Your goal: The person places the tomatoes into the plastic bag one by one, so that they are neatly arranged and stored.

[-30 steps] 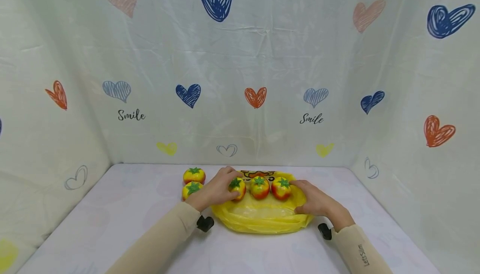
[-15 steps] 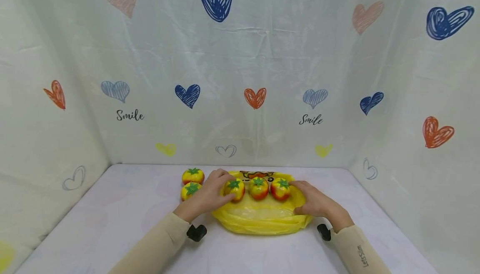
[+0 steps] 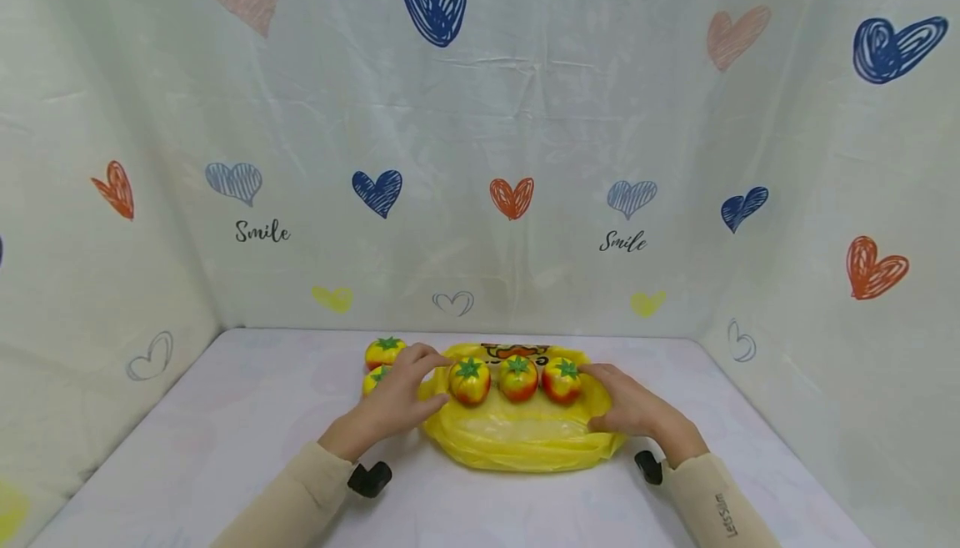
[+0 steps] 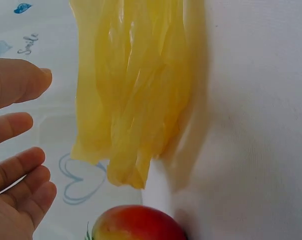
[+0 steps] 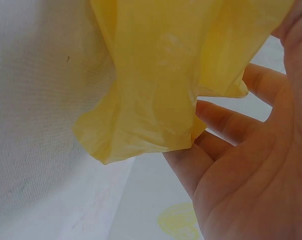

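Centrally, a crumpled yellow plastic bag is spread on the table between both hands, with three tomatoes lined up along its far edge. Its right edge is touched by the right hand, fingers relaxed and spread. Relaxed fingers are also shown on the left hand, beside the bag's left edge, empty. Two more tomatoes are partly hidden just beyond its fingertips.
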The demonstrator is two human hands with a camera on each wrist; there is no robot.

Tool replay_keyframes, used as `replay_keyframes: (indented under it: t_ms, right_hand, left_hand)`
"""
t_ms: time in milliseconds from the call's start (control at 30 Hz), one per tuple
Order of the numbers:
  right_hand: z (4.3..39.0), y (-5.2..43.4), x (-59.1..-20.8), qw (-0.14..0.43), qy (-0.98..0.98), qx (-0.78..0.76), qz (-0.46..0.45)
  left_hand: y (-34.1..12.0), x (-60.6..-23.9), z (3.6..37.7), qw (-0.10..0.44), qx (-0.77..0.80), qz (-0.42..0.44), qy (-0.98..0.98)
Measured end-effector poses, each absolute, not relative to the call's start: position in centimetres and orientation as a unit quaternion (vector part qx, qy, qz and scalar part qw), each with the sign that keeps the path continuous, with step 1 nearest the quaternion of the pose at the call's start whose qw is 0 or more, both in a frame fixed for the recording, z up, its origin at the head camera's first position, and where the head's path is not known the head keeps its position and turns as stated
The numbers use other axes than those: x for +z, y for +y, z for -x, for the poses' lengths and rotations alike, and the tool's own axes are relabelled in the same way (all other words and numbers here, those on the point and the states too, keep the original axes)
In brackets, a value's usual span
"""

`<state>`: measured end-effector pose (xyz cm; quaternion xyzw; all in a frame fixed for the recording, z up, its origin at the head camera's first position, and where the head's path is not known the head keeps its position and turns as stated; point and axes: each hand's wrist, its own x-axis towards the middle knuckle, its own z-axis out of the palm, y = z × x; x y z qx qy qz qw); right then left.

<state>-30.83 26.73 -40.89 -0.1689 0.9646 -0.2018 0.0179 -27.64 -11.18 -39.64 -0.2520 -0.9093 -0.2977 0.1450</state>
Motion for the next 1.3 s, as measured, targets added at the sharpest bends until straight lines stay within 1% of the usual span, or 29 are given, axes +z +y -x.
replay_keyframes:
  t_ms: [467, 700, 933, 1300]
  right_hand:
    - [30.9, 26.7, -40.8, 0.018, 0.965, -0.196, 0.173]
    - [30.8, 26.7, -40.8, 0.017, 0.965, -0.194, 0.173]
    - [30.8, 26.7, -40.7, 0.017, 0.965, -0.19, 0.179]
    - [30.9, 26.7, -40.8, 0.021, 0.964, -0.195, 0.178]
  left_hand:
    - [-13.5, -40.5, 27.5, 0.189, -0.27, 0.245, -0.912]
    - [-14.6, -40.8, 27.6, 0.197, -0.268, 0.24, -0.912]
    - [-15.6, -41.0, 27.9, 0.23, -0.271, 0.244, -0.902]
    - [-16.9, -41.3, 28.1, 0.213, -0.274, 0.212, -0.914]
